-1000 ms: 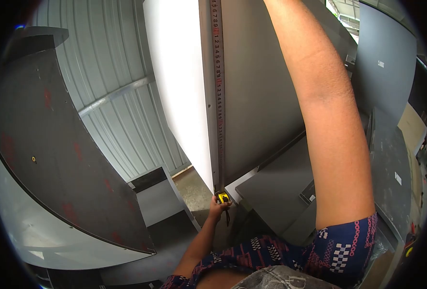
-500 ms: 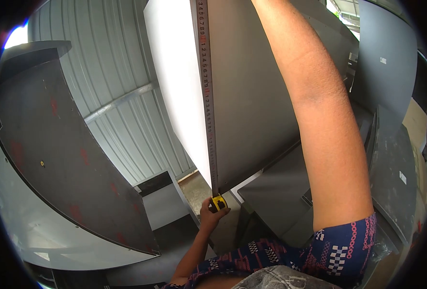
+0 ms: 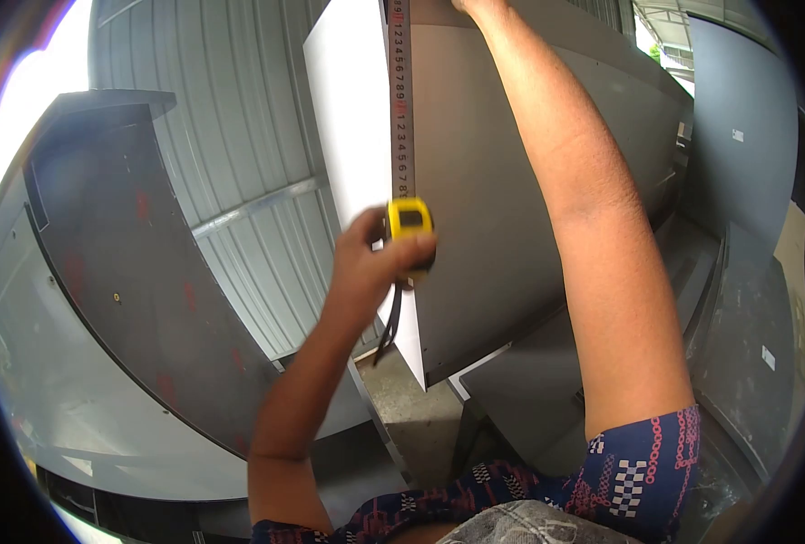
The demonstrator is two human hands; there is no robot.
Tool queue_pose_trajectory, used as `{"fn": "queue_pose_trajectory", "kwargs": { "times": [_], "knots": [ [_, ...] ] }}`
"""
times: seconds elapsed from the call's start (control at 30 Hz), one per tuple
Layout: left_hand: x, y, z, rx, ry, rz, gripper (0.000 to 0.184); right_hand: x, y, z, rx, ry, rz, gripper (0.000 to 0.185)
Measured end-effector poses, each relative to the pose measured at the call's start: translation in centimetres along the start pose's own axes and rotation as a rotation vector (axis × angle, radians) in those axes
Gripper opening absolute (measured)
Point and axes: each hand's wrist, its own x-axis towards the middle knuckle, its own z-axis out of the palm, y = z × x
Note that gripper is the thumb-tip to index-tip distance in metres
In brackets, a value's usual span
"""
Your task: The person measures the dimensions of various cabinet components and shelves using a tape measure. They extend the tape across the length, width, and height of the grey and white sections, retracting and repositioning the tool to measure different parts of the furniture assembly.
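Note:
My left hand (image 3: 370, 263) is closed round a yellow and black tape measure (image 3: 410, 218), partway up the tall panel; a black strap hangs below it. The numbered blade (image 3: 400, 127) runs upward from the case along the upright edge of a large grey panel (image 3: 484, 181) with a bright white side face (image 3: 352, 118). My right arm stretches up across the grey face to the top border. Only a sliver of my right hand (image 3: 466, 4) shows there, near the upper end of the panel; its fingers are cut off by the frame.
To the left stands a large curved-looking dark panel (image 3: 112, 236) with red smudges. Behind it rises a corrugated metal wall (image 3: 239, 118) with a rail. More grey sheets (image 3: 747, 118) lean at the right. Concrete floor (image 3: 411, 399) shows below the panel's lower corner.
My left hand has moved up along the panel edge with the tape measure, from the lower corner, and less blade is out. The view has shifted slightly; my right arm stays raised.

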Motion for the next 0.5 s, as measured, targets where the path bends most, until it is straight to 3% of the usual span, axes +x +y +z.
{"fn": "queue_pose_trajectory", "kwargs": {
  "times": [0.1, 0.23, 0.3, 0.43, 0.47, 0.5],
  "knots": [
    [4.0, 3.8, 0.2, 0.021, 0.087, 0.031, 0.061, 0.5, 0.8, -0.2, -0.005, -0.033, -0.098, 0.029],
    [8.8, 7.9, 0.1, 0.104, 0.085, 0.189, 0.068, 0.3, 0.8, -0.4, 0.230, -0.050, -0.006, 0.026],
    [10.6, 9.8, 0.0, 0.116, 0.024, 0.227, 0.062, -0.2, -0.1, -1.0, 0.302, -0.084, 0.051, 0.025],
    [12.1, 11.8, 2.2, 0.276, 0.226, 0.229, 0.050, -0.8, -1.5, -1.6, 0.280, -0.067, 0.108, 0.023],
    [12.9, 11.5, 1.7, 0.198, 0.137, 0.221, 0.074, -0.9, -1.5, -1.8, 0.308, -0.094, 0.105, 0.023],
    [13.2, 11.2, 1.8, 0.085, 0.110, 0.210, 0.073, -1.1, -1.6, -2.1, 0.334, -0.125, 0.101, 0.023]
  ]
}}
